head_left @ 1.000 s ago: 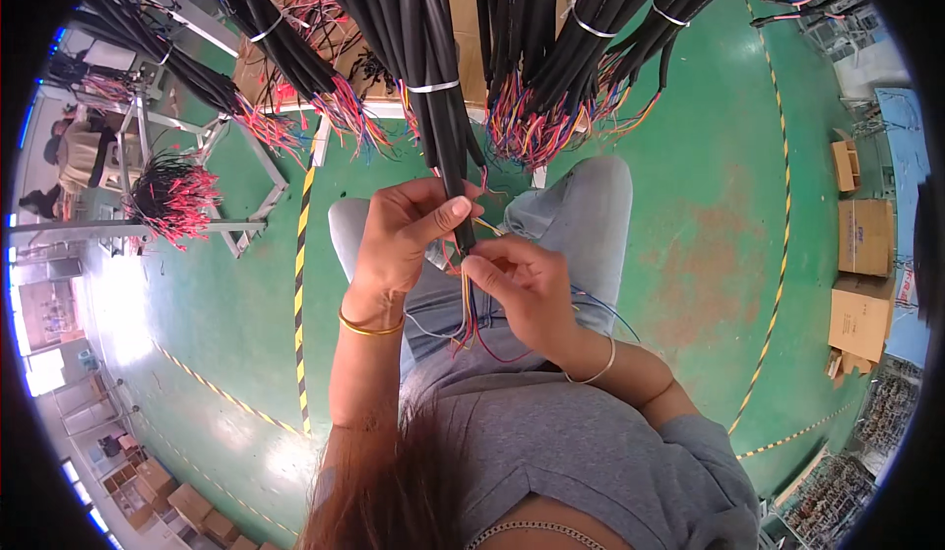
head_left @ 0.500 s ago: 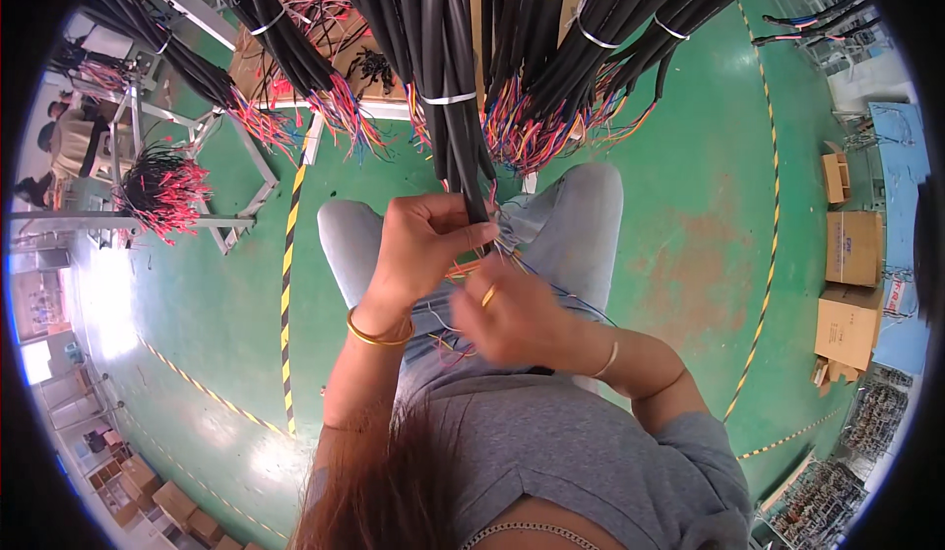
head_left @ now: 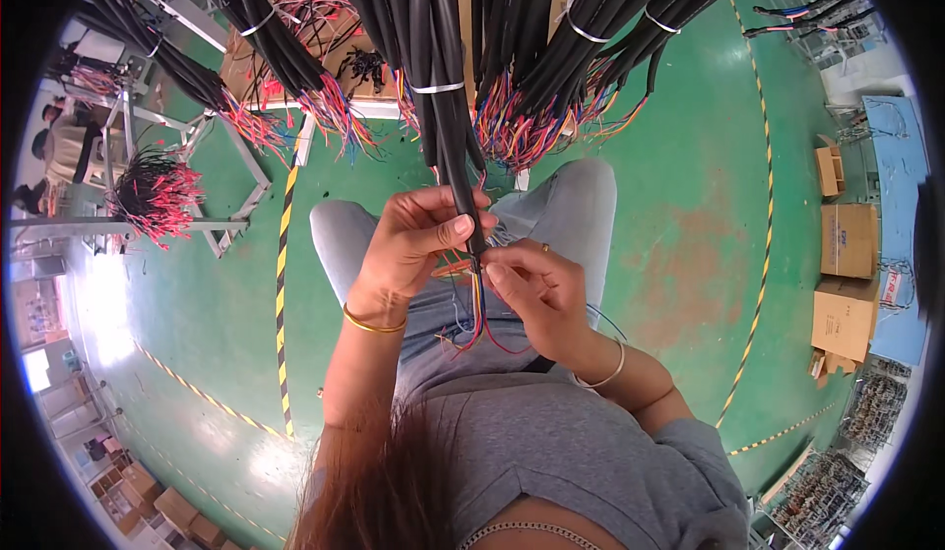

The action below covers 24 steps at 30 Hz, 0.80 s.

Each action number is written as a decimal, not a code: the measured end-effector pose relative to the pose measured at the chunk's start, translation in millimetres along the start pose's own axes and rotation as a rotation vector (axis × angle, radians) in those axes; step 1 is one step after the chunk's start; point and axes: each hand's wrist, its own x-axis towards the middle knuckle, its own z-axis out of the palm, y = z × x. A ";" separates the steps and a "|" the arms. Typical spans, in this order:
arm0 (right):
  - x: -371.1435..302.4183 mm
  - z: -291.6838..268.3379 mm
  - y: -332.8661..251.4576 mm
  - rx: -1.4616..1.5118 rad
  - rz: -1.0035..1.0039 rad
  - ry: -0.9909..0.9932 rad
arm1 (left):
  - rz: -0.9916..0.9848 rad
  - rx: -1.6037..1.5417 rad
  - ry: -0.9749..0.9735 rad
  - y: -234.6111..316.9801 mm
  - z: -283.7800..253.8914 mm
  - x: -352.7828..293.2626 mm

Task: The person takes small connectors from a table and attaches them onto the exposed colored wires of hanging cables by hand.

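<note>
A black sheathed cable hangs from a tied bundle of cables in front of me. My left hand is closed around it, thumb across the front, a short way above its lower end. At that end my right hand pinches with thumb and forefinger, where the sheath gives way to loose wires. Whether anything small lies between those fingertips is hidden. Thin red, yellow and blue wires hang out below, over my lap. More coloured wires show behind my hands.
Several other tied bundles of black cable hang ahead, ending in coloured wires. Behind them stands a brown-topped table with loose wires. Cardboard boxes line the right side. Yellow-and-black tape marks the green floor.
My right hand, blurred before, has moved up and right to the cable's end and now pinches there. The coloured wires now hang straight down in view. My left hand keeps its hold.
</note>
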 end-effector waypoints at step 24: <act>4.7 0.9 -17.1 -0.267 0.054 0.073 | 0.150 0.156 0.209 -5.1 16.1 -5.7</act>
